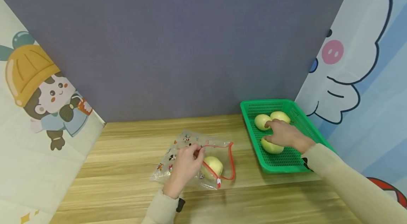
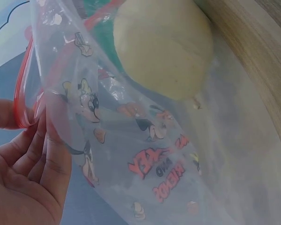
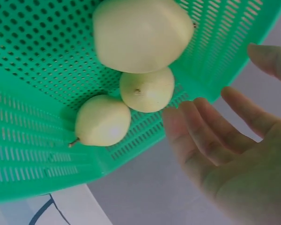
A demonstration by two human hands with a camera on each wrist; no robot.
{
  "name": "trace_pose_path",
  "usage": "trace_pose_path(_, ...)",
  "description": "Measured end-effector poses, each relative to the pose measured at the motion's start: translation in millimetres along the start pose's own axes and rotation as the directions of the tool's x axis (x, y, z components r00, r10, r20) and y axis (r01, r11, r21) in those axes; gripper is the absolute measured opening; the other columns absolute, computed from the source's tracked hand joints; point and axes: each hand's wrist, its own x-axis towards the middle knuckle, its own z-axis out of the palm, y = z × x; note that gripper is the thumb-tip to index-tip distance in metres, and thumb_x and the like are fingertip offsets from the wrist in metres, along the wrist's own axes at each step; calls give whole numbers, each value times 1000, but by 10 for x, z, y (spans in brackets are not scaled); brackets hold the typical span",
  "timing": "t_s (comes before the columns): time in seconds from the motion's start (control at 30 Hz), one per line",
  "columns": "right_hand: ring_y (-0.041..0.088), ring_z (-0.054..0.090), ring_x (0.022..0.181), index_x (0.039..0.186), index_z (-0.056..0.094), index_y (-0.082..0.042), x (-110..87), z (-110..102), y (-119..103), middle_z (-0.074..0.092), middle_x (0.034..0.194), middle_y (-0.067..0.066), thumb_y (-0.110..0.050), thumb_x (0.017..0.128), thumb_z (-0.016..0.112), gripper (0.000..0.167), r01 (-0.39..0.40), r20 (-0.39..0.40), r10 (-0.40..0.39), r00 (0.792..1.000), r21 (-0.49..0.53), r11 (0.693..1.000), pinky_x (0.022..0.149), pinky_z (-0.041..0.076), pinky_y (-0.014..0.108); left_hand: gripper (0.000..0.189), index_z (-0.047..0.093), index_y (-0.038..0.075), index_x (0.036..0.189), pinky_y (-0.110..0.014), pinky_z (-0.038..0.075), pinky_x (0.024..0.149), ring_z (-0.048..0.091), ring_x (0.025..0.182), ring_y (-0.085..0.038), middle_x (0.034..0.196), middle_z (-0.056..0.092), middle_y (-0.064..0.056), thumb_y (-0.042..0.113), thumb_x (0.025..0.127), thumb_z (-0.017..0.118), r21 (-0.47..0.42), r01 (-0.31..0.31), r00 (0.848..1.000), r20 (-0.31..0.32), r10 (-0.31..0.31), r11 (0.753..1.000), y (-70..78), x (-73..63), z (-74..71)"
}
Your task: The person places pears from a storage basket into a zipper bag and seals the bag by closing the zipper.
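Observation:
My left hand pinches the red zip edge of a clear plastic zip bag with cartoon prints. Inside the bag, near its mouth, lies one pale yellow pear. Over at the right, my right hand hovers above the green basket, its fingers spread and slightly bent around no fruit. Three pears lie in the basket: a near pear just below the hand, a far left pear and a far right pear. The right wrist view shows a gap between the fingertips and the pears.
The wooden table carries the bag and the basket. A grey panel rises behind it. Printed cartoon sheets stand at the left and right. The basket's far edge is close to the panel.

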Motion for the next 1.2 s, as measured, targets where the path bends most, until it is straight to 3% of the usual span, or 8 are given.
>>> trace_pose_path(0.43,42,62,103,129,59,4,80,131,116,57,124,30,-27,92,72,50,11,70,-10,998,-10,1000,76,54,54,12,71,6,86,-17,48,47,51,53,2,68,64,5,7,96,64,5,-14,1000,-10,14,1000,-20,-4,21)
trace_pose_path(0.73,43,61,105,130,58,3,140,190,158,57,124,28,-28,89,75,54,-5,112,9,994,-37,999,76,54,57,12,71,7,85,-19,48,48,51,54,0,68,64,6,6,95,64,3,26,1000,-13,-26,1000,2,-17,21)
trace_pose_path(1.2,52,50,113,144,42,-1,228,343,230,42,129,37,-20,85,77,72,-56,258,65,964,-41,998,78,51,63,14,71,9,83,-18,47,46,49,52,1,67,62,7,7,96,65,-3,13,1000,-10,-14,1000,-41,-23,28)
